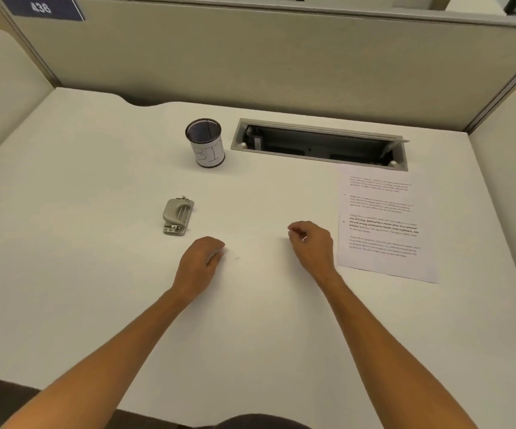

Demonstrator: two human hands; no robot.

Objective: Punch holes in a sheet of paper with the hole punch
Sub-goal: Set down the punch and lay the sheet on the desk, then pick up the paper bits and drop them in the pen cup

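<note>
Hole punch untouched, both hands empty

Left hand (pixel 202 261) and right hand (pixel 311 243) rest loosely curled on counter (pixel 95 289), gripping nothing. Hole punch (pixel 177 216) just beyond left hand. Sheet of paper (pixel 383 224) beside right hand. Mesh cup (pixel 205 142) farther back.

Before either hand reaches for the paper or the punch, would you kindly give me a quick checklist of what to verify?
1. Grey metal hole punch free on the white desk: ok.
2. Printed white paper sheet lying flat: ok.
3. Left hand holding nothing: ok.
4. Right hand holding nothing: ok.
5. Sheet already punched: cannot tell.
6. Black mesh cup clear of the punch: ok.
</note>
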